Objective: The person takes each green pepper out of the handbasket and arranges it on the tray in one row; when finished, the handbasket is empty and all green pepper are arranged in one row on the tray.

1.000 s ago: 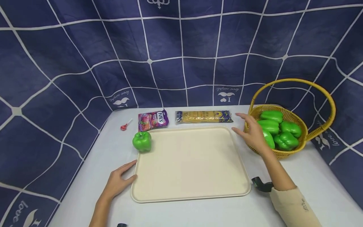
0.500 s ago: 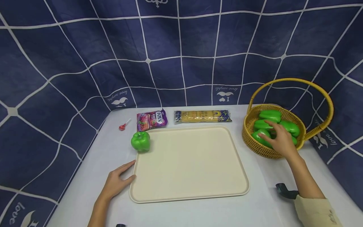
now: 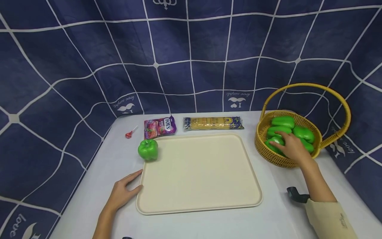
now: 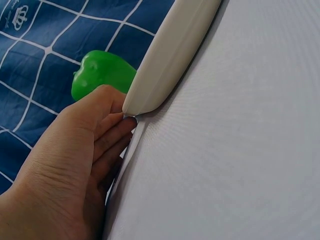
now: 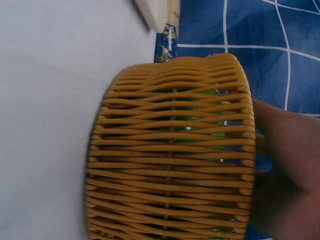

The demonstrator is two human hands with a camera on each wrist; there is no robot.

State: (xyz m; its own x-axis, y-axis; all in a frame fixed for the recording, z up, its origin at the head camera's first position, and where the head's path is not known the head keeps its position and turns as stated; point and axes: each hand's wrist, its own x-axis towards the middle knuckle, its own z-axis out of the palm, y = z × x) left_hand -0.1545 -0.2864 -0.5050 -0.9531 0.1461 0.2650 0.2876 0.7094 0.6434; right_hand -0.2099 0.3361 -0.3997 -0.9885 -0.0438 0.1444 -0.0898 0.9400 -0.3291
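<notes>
Apparent step, picking: right hand (image 3: 291, 146), thumb and finger parted, grip not discernible, spans a green pepper (image 3: 276, 139) inside the basket (image 3: 276, 160), likely requiring secure hold before lifting; left hand (image 3: 122, 192), fingers spread, adjoins the tray (image 3: 201, 174).

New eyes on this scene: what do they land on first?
Probably the yellow wicker basket at the right, with its tall arched handle, holding bright green peppers with the right hand over them. Next, the large cream tray in the middle of the table, the left hand at its left edge. Then the lone green pepper at the tray's far left corner.
</notes>
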